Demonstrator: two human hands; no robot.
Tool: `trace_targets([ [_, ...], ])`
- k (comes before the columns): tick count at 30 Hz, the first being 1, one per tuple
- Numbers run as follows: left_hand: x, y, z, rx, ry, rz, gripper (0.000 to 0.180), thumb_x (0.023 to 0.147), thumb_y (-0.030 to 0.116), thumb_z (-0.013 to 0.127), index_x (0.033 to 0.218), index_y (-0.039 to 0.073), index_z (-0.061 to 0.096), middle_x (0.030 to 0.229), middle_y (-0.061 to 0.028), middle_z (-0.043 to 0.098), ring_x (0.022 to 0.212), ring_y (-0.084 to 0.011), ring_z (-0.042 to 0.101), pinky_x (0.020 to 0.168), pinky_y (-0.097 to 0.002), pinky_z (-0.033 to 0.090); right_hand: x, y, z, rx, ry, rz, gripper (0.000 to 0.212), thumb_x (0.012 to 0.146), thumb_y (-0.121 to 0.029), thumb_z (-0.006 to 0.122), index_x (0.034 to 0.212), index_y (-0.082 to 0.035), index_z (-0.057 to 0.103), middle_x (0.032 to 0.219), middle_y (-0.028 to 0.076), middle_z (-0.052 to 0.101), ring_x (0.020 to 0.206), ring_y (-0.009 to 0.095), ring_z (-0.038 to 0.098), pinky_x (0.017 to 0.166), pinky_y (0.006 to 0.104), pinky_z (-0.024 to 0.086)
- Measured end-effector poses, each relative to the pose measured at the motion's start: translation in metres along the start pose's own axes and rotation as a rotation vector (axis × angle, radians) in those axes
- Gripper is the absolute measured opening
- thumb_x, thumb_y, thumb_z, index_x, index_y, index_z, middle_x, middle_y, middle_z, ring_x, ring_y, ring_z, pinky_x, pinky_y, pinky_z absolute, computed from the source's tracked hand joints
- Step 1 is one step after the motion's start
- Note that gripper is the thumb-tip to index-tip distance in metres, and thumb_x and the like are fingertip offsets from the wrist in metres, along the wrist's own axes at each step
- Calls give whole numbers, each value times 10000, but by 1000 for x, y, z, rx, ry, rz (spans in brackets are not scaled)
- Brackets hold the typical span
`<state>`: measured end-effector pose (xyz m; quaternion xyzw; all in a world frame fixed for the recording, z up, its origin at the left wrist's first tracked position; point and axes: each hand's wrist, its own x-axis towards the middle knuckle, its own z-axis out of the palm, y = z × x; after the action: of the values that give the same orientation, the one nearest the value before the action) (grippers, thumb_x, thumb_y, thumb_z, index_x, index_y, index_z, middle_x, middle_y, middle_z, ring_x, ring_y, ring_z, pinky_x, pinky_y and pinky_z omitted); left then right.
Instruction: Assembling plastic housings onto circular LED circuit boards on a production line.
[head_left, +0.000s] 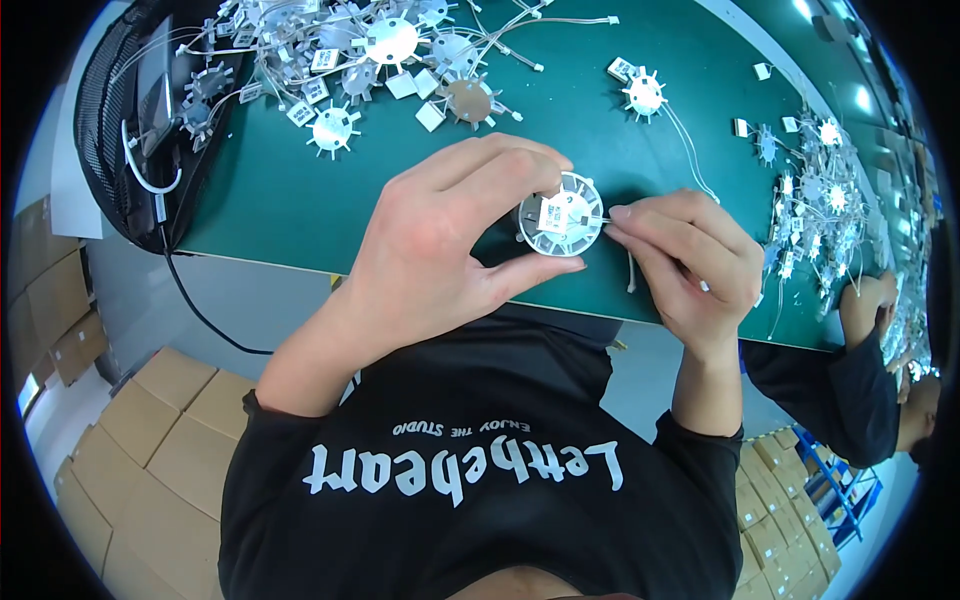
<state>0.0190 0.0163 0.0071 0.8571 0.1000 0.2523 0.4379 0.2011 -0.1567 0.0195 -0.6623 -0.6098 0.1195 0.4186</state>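
My left hand (450, 225) grips a round white plastic housing (578, 240) by its rim, thumb on the near side and fingers on the far side. Inside the housing lies a metal disc with spokes, and a small white label sits on it. At the housing's right edge, my right hand (690, 255) pinches a thin white wire (608, 221) between thumb and fingertips. A small white connector (704, 287) shows by the curled fingers of that hand. Part of the wire (631, 272) hangs below the fingertips.
Star-shaped metal discs with wires (390, 42) are heaped at the far left of the green table (560, 110). One disc (643, 93) lies alone farther right. Another pile (825, 200) is at the right, near a co-worker's hand (868, 305). A black mesh chair back (100, 130) stands left; cardboard boxes (165, 440) are below.
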Motion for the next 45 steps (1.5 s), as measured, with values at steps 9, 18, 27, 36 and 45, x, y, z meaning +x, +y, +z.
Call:
trace_targets([
  [9, -2, 10, -7, 42, -15, 143, 572, 727, 161, 972, 1207, 9, 700, 1185, -151, 762, 1107, -347, 744, 936, -417, 597, 16, -26, -24, 86, -102, 170, 334, 819, -73, 885, 1145, -40, 820, 1123, 142, 759, 1120, 279, 739, 972, 412, 583],
  [18, 11, 27, 6, -759, -22, -477, 603, 848, 96, 921, 1370, -31, 648, 1249, -172, 757, 1194, -285, 731, 1043, -399, 584, 57, -29, -51, 452, -242, 330, 541, 799, 79, 876, 1320, 5, 749, 1296, 190, 752, 1208, 260, 720, 1044, 393, 586],
  [27, 34, 31, 24, -671, 339, -349, 604, 832, 25, 901, 1372, -46, 640, 1208, -167, 771, 1066, -257, 772, 941, -345, 622, 155, 68, -94, 724, -92, 551, 424, 1005, -154, 757, 1393, 0, 680, 1261, 131, 752, 1125, 213, 741, 978, 338, 628],
  [36, 13, 19, 23, -121, -101, 70, 368, 831, 37, 876, 1176, -2, 756, 1123, -157, 793, 992, -311, 783, 862, -389, 631, 259, 325, -213, -853, 466, 650, 715, 1044, -497, 629, 1576, -48, 465, 1433, 243, 644, 1311, 423, 631, 1145, 492, 493],
  [45, 14, 15, 27, -160, -109, 130, 380, 832, 43, 874, 1189, -3, 751, 1118, -158, 791, 968, -323, 777, 860, -392, 626, 196, 261, -230, -844, 76, 330, 608, 945, -188, 776, 1488, -80, 523, 1386, 262, 663, 1215, 466, 675, 1032, 480, 534],
])
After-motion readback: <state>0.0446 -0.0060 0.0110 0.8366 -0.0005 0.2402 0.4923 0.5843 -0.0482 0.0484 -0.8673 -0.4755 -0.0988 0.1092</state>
